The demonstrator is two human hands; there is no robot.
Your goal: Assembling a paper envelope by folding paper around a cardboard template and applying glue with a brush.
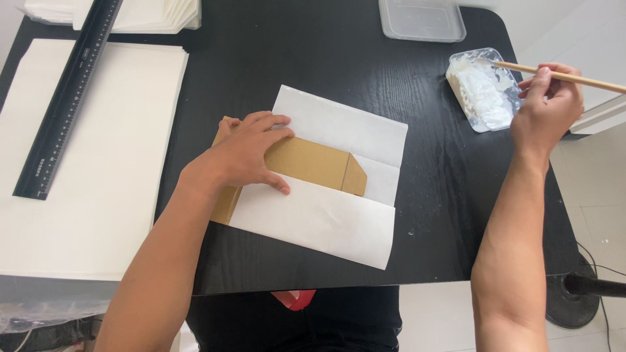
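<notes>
**Loading the stick with paste**

Your left hand (pixel 251 153) lies flat, fingers spread, pressing one brown cardboard box (pixel 313 166) onto one white sheet (pixel 326 221) at the table's (pixel 430 195) middle. Your right hand (pixel 548 107) pinches one wooden stick (pixel 554 75), its tip in one paste tray (pixel 482 91) at far right. The step looks like gluing; next likely needs paste carried left, without dripping.

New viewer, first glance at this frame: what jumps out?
The brown box at mid-table, lying on white paper, with the left hand pressing flat on it. At far right, the right hand holds a wooden stick whose tip sits in a tray of white paste. A black ruler lies on paper sheets at left.
</notes>
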